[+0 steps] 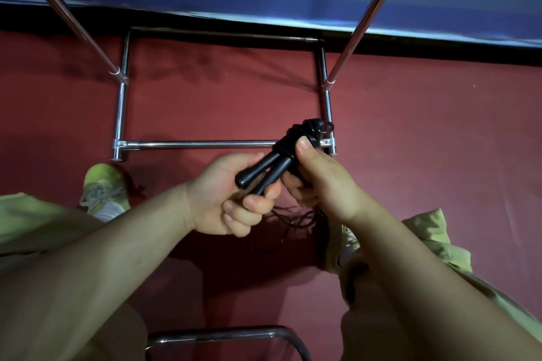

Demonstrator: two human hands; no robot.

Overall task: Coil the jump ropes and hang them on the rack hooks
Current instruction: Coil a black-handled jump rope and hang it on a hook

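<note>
So from the head cam, looking straight down: both hands are working a black jump rope out in front of the body, above the red floor. The left hand is curling its fingers around the two black handles, which are lying side by side and pointing down-left. The right hand is pinching the wrapped part of the rope, thumb pressing on top of the coils, other fingers tucked underneath. The coils are bunching up around the top of the handles, and some loose rope is hanging down below the hands, pretty dark and hard to follow.

Behind the hands a chrome rack is standing on the floor, its base bars forming a rectangle and two poles rising up toward the camera. The rope bundle is overlapping the rack's near right corner in view. A green sneaker is sitting by the near left corner. Can't see any hooks.
</note>
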